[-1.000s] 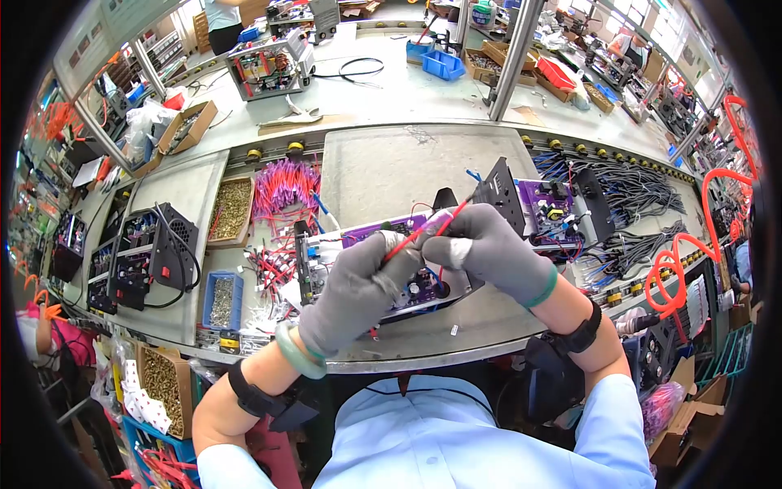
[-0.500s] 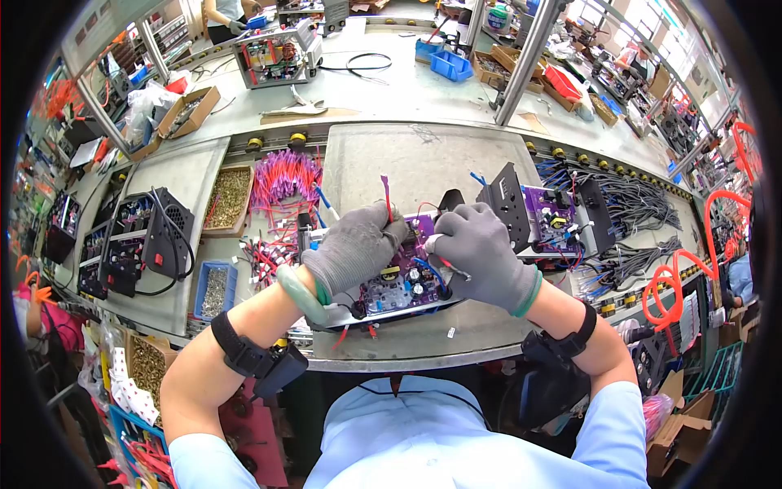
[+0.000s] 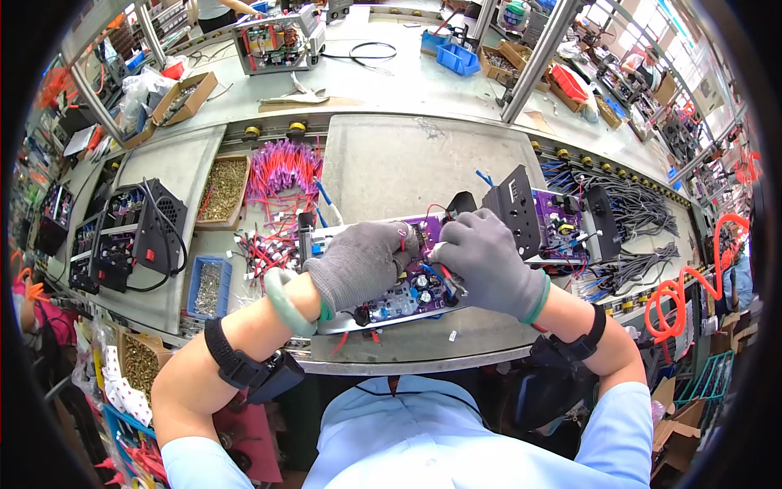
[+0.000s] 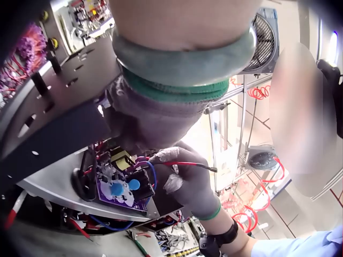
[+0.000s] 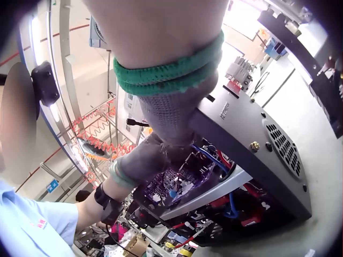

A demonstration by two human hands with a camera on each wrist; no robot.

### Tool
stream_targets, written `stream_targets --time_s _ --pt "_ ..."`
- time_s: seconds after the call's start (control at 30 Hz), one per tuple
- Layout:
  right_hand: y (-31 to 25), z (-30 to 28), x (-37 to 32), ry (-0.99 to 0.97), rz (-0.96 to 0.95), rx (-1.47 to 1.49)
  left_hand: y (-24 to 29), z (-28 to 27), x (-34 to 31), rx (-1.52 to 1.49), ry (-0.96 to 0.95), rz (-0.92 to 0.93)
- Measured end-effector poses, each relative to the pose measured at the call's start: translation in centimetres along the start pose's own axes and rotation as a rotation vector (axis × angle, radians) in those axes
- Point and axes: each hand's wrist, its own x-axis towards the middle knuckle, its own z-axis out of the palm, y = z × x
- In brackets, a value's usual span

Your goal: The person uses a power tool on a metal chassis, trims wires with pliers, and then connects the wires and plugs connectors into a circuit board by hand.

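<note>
Both hands wear grey gloves with green cuffs and work close together over a purple circuit board (image 3: 397,308) in a metal chassis. My left hand (image 3: 362,257) bends its fingers down at the board's upper part, pinching a red wire (image 3: 402,234) that shows only as a small bit at the fingertips. From the right hand (image 3: 489,265), whose fingers are curled, a red lead with a dark tip (image 4: 185,163) sticks out in the left wrist view. Blue-topped capacitors (image 4: 124,187) stand on the board beside the fingers. A black panel (image 3: 515,213) rises right of the right hand.
Left lie a bundle of purple-tipped red wires (image 3: 283,169), a box of brass parts (image 3: 224,189) and a blue bin (image 3: 209,287). Another board (image 3: 558,220) sits right, before grey cables (image 3: 643,208). A black-cased unit (image 3: 151,236) stands far left.
The hands, first together with a red wire raised between them, have lowered to the board and parted slightly. The wire's purple end, upright above the left hand half a second ago, no longer stands up.
</note>
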Motion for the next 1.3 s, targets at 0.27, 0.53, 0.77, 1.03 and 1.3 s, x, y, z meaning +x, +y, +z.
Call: stream_targets --time_s 0.27,0.53,0.77,1.03,1.3 --pt "0.1 0.0 0.1 -0.038 0.002 0.020 -0.2 0.0 -0.2 -0.027 0.017 0.014" --pt "-0.1 -0.1 0.3 0.075 0.023 0.108 -0.4 0.0 -0.1 -0.085 0.033 0.020" --pt "0.0 -0.3 1.1 -0.050 -0.073 0.058 -0.1 -0.1 0.0 -0.004 0.023 -0.025" --pt "0.3 -0.8 2.0 -0.204 -0.172 -0.034 0.4 0.5 -0.1 0.160 0.063 0.015" --pt "0.4 -0.4 1.8 -0.246 -0.107 -0.064 2.1 -1.4 0.6 0.192 -0.079 -0.105"
